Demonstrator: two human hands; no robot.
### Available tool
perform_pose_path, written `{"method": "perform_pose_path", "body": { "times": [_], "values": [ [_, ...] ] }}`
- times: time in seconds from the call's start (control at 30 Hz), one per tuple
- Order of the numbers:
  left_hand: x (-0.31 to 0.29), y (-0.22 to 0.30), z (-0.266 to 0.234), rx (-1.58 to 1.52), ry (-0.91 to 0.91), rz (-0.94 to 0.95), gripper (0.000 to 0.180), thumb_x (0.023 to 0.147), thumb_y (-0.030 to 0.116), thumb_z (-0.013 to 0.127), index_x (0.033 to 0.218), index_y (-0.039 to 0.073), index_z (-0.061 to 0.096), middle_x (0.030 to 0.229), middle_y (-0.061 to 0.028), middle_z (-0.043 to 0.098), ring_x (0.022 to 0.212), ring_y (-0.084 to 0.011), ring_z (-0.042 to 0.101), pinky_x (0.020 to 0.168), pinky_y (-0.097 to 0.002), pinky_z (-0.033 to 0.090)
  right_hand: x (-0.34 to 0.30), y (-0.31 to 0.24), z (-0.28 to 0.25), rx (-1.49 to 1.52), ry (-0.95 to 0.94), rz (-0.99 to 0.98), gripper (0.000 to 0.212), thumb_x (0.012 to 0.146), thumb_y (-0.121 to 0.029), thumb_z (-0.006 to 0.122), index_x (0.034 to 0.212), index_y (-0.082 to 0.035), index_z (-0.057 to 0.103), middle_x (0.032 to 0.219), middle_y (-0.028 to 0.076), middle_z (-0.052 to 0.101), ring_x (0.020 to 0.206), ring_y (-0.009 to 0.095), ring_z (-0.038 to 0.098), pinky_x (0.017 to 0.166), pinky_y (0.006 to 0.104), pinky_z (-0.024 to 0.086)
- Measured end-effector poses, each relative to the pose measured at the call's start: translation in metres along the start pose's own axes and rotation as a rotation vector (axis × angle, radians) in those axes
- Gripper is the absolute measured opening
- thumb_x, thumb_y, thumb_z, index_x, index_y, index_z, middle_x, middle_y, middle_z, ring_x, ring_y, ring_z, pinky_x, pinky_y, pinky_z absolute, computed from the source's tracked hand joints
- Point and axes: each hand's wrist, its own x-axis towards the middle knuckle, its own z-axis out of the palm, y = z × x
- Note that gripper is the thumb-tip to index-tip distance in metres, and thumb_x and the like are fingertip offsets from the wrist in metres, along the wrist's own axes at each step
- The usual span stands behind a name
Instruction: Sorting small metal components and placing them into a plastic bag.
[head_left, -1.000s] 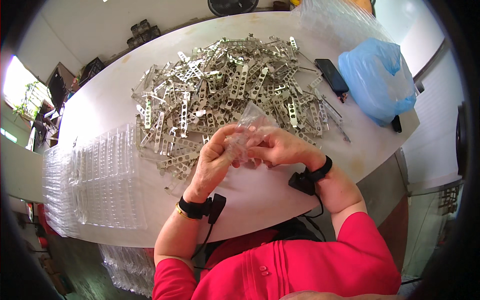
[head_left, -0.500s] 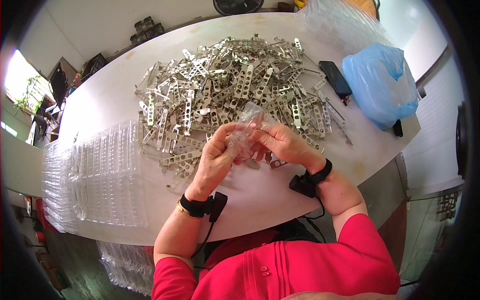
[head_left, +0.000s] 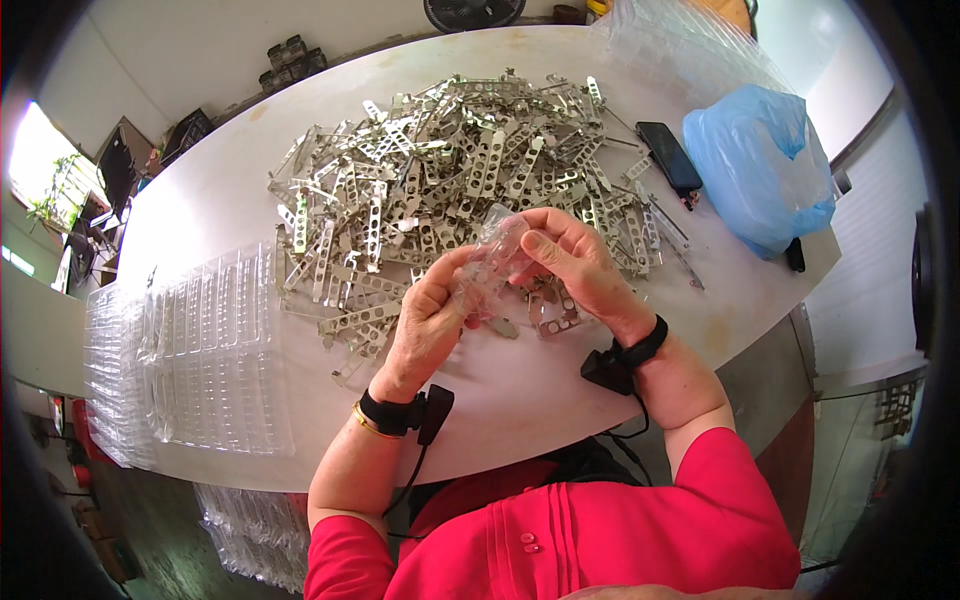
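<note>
Between my hands is a crumpled piece of clear plastic [head_left: 488, 262], held above the near edge of a heap of metal strips. My left hand [head_left: 432, 312] pinches its lower left part. The fingers of my right hand [head_left: 580, 265] are bent round its upper right side, with the thumb pressing toward the index finger. Thin, silvery and punched with round holes, the metal strips [head_left: 490, 160] lie tangled in a large pile just beyond my hands. A few loose strips lie below my fingers, partly hidden by them.
Stacked clear plastic trays [head_left: 215, 360] sit at the table's left. To the right are a black phone [head_left: 670, 158] and a stuffed blue plastic bag [head_left: 760, 170]. More clear plastic [head_left: 690, 45] lies at the far right. Black cables [head_left: 630, 455] run from my wristbands.
My right hand has moved slightly up and right, its fingers lifting along the plastic, which is now stretched more upright. The left hand stays nearly in place.
</note>
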Motion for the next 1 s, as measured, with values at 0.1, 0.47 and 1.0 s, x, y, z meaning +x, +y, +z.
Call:
{"method": "perform_pose_path", "body": {
  "times": [0.1, 0.47, 1.0],
  "values": [
    [0.0, -0.004, 0.0, -0.008, 0.01, 0.021, 0.044, 0.098, 0.003, 0.055, 0.141, 0.009, 0.05, 0.095, 0.0003, 0.067, 0.073, -0.0035, 0.056, 0.064, -0.0188, 0.046, 0.0, 0.003, -0.003, -0.012, -0.031, 0.001, 0.028, 0.1, -0.024, 0.062, 0.118, -0.003, 0.063, 0.102, 0.004, 0.069, 0.088, 0.008, 0.064, 0.075, 0.0239, 0.055],
    [0.0, -0.004, 0.002, 0.045, -0.01, 0.052, 0.036, 0.101, 0.008, 0.056, 0.136, 0.009, 0.051, 0.092, 0.0026, 0.067, 0.072, -0.0014, 0.053, 0.064, -0.0175, 0.044, 0.001, 0.004, -0.009, 0.026, 0.073, -0.069, 0.019, 0.1, -0.013, 0.06, 0.114, -0.002, 0.065, 0.086, -0.002, 0.063, 0.073, 0.005, 0.055, 0.07, 0.0207, 0.048],
    [-0.001, 0.001, 0.002, 0.079, 0.0, 0.023, 0.037, 0.101, 0.009, 0.055, 0.137, 0.008, 0.05, 0.093, 0.0027, 0.067, 0.072, -0.0013, 0.053, 0.063, -0.0174, 0.043, 0.001, -0.001, -0.005, 0.03, 0.095, -0.045, 0.018, 0.095, -0.012, 0.068, 0.111, -0.005, 0.062, 0.091, -0.002, 0.064, 0.076, 0.004, 0.057, 0.068, 0.0194, 0.051]
  ]
}}
